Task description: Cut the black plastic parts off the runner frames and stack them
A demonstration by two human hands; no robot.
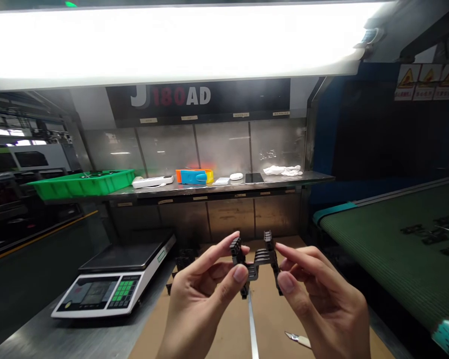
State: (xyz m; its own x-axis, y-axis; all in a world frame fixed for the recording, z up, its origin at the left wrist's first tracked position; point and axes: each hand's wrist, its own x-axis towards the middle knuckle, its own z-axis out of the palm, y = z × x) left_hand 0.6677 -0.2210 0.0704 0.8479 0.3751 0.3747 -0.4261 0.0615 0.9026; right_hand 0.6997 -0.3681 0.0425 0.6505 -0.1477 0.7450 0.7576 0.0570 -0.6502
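Note:
A black molded plastic part [262,257] is held up between my two hands, above a brown cardboard sheet [224,319]. It has two upright toothed ends joined by a ribbed, stepped bridge. My left hand [205,289] pinches the left end between thumb and fingers. On the right end, the thumb and index finger of my right hand [322,294] close from the side. Below my right hand lies a craft knife [298,339] with a pale handle, partly covered by that hand. More black parts [185,262] sit on the cardboard behind my left hand.
A digital scale [115,279] stands at left. The shelf [224,191] above carries a green tray [86,184], a blue-orange band [194,176], a white earbud-like case [236,176] and crumpled white cloth [283,170]. At right, a green conveyor belt [389,249] bears black parts.

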